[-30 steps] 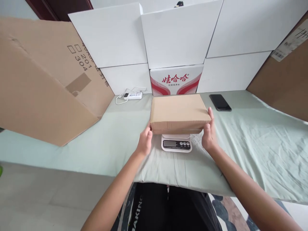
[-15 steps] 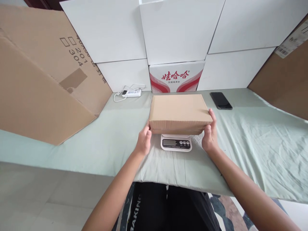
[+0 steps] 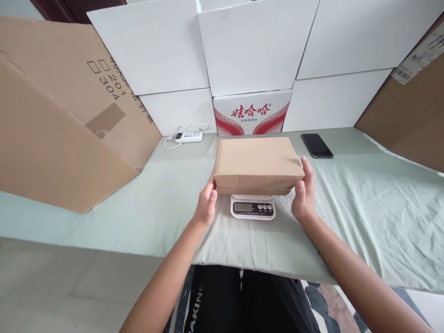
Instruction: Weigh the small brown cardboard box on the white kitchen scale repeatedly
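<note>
Single camera on my head, facing forward and down over table [image 3: 104, 222]. Close: my forearms fill lower frame, box [image 3: 258, 162] at centre, stacked white cartons [image 3: 253, 46] across top.

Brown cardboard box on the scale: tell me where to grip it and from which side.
Grip the brown cardboard box by its two short ends, coming in level from left and right, as the left hand and right hand do. It lies flat and wide, overhanging the scale, so its ends are free.
</note>
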Motion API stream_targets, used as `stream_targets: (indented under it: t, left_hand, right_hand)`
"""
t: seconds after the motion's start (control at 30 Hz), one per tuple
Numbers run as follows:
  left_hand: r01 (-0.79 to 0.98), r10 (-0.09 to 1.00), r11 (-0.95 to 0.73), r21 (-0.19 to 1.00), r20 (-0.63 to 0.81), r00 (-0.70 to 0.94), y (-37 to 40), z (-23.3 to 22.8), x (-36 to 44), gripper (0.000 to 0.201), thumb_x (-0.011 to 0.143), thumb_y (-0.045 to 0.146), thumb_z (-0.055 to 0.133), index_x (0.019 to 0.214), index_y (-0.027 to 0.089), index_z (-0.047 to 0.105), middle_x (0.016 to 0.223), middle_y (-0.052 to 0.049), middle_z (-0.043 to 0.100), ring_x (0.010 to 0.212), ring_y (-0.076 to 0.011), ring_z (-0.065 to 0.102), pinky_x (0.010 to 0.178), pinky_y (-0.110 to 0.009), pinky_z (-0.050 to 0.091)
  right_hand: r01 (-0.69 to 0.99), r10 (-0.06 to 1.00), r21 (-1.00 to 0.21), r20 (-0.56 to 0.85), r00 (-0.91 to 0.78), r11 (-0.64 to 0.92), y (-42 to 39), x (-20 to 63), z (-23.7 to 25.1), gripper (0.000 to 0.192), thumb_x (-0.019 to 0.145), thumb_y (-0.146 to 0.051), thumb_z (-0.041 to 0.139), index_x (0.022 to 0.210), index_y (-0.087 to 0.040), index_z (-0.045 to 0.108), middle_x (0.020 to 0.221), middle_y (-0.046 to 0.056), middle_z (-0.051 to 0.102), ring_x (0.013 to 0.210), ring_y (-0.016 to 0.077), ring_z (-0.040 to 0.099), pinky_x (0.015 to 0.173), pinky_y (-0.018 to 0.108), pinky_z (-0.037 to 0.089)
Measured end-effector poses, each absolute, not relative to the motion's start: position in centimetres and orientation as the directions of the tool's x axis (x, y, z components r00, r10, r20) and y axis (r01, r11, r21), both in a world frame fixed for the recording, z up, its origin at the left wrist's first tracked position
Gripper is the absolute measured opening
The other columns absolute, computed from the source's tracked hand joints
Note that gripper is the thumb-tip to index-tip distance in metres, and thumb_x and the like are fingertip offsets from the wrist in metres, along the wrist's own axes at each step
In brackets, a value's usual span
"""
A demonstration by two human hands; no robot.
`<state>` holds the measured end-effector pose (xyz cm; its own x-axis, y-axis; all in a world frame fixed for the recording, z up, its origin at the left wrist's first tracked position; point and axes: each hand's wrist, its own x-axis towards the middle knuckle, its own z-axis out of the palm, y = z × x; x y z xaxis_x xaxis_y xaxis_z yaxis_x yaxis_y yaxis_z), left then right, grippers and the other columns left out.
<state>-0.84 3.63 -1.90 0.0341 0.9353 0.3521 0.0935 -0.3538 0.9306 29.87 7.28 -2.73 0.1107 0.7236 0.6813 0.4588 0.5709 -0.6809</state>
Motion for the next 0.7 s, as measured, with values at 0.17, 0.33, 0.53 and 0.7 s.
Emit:
stream_targets:
  t: [0.17, 0.33, 0.53, 0.7]
  left_hand:
    - [0.073, 0.921, -0.390, 0.918, 0.389, 0.029, 4.2, -0.7, -1.0, 0.082, 0.104, 0.083, 0.044, 0.159, 0.025, 0.060, 0.167, -0.015, 0.063, 0.160, -0.0385, 0.054, 0.132, -0.051, 0.045]
    - [-0.066, 0.904, -0.428, 0.901, 0.427, -0.026, 10.1, 0.3, -0.9, 0.077, 0.102, 0.085, 0.048, 0.154, 0.030, 0.061, 0.168, -0.010, 0.062, 0.164, -0.0348, 0.050, 0.134, -0.047, 0.042]
    - [-0.109, 0.967, -0.229, 0.967, 0.213, -0.140, 17.6, -2.7, 1.0, 0.090, 0.097, 0.090, 0.048, 0.157, 0.023, 0.056, 0.175, -0.016, 0.054, 0.167, -0.0346, 0.046, 0.137, -0.049, 0.037]
    - [-0.064, 0.978, -0.193, 0.979, 0.188, -0.086, 18.2, -4.5, 1.2, 0.084, 0.102, 0.085, 0.045, 0.160, 0.025, 0.056, 0.175, -0.013, 0.055, 0.166, -0.0320, 0.048, 0.137, -0.047, 0.040]
  right_hand:
    - [0.457, 0.736, -0.683, 0.671, 0.085, 0.570, 6.5, 29.2, -0.3, 0.067, 0.110, -0.069, 0.040, 0.168, -0.036, 0.046, 0.169, 0.010, 0.058, 0.157, 0.0398, 0.055, 0.131, 0.068, 0.045]
    - [0.366, 0.729, -0.703, 0.679, 0.090, 0.610, 11.2, 28.3, 2.0, 0.074, 0.107, -0.077, 0.037, 0.169, -0.037, 0.041, 0.177, 0.009, 0.048, 0.165, 0.0373, 0.046, 0.134, 0.064, 0.043]
    - [0.251, 0.825, -0.840, 0.530, 0.196, 0.480, 18.8, 26.6, -1.2, 0.103, 0.093, -0.094, 0.044, 0.167, -0.022, 0.041, 0.175, 0.019, 0.050, 0.164, 0.0410, 0.045, 0.140, 0.067, 0.030]
    - [0.285, 0.860, -0.859, 0.482, 0.170, 0.425, 19.8, 27.2, -3.7, 0.098, 0.096, -0.092, 0.042, 0.169, -0.026, 0.039, 0.179, 0.016, 0.046, 0.167, 0.0387, 0.041, 0.141, 0.064, 0.029]
